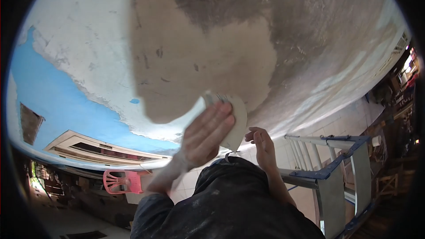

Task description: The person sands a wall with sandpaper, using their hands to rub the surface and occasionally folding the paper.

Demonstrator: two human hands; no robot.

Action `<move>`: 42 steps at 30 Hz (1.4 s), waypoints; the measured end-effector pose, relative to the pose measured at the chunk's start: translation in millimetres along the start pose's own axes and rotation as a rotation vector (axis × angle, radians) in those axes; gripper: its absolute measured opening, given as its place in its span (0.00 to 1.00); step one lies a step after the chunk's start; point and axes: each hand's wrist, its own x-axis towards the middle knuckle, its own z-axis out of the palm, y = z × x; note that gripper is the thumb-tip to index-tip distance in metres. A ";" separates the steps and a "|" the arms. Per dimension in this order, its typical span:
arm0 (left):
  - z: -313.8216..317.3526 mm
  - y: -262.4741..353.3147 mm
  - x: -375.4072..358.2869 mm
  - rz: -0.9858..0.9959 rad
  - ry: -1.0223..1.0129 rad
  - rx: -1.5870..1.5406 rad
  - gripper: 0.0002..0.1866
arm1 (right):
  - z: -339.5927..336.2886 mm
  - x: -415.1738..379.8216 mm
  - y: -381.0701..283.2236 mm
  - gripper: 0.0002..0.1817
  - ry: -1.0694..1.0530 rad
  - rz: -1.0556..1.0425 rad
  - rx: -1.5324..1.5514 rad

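My left hand grips a pale, flat, rounded spreader, its fingers laid over the face and slightly blurred. The spreader is up against the wall, at the lower end of a brown-grey patch. White coating borders that patch on the left. To the right of the spreader, my right hand is held with loosely bent fingers, some of them apart, and nothing shows in it. The thumb side of the left hand is partly hidden.
An aluminium folding ladder with blue fittings stands close on my right. A pink plastic chair is down to the left, near a framed opening in the wall. Blue paint covers the wall's left part. Pale tiles form the floor.
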 end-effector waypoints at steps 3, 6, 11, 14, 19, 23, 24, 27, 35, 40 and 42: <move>-40.6 -0.3 65.1 0.046 -0.163 0.398 0.25 | 10.1 6.8 -13.9 0.14 -0.047 -0.018 0.071; -43.1 -15.1 100.0 0.060 -0.157 0.601 0.29 | 21.2 24.3 -38.6 0.13 -0.009 -0.248 -0.023; -23.3 -27.7 105.1 0.106 -0.252 0.809 0.31 | 33.4 53.6 -131.3 0.18 0.223 -0.895 -0.226; -21.5 -33.9 104.1 0.133 -0.245 0.755 0.29 | 36.7 75.4 -160.6 0.22 0.197 -1.161 -0.201; -33.8 -51.4 102.3 0.241 -0.236 0.763 0.25 | 36.5 114.3 -167.0 0.29 0.199 -1.157 -0.441; -46.7 -58.1 89.6 0.300 -0.250 0.856 0.22 | 40.4 121.3 -153.6 0.28 0.287 -0.939 -0.679; -47.5 -59.0 86.3 0.308 -0.263 0.868 0.21 | 45.1 118.6 -150.7 0.28 0.315 -0.916 -0.715; -47.6 -61.6 82.6 0.312 -0.278 0.895 0.21 | 54.0 106.5 -147.1 0.28 0.397 -0.898 -0.665; -48.4 -61.9 96.0 0.280 -0.325 0.815 0.20 | 63.7 132.5 -184.7 0.27 0.134 -1.352 -0.130; -48.8 -61.6 97.9 0.285 -0.339 0.829 0.18 | 65.9 145.8 -185.3 0.25 0.167 -1.346 -0.249; -45.0 -60.2 90.9 0.280 -0.369 0.840 0.19 | 71.3 145.0 -158.7 0.25 0.190 -1.316 -0.244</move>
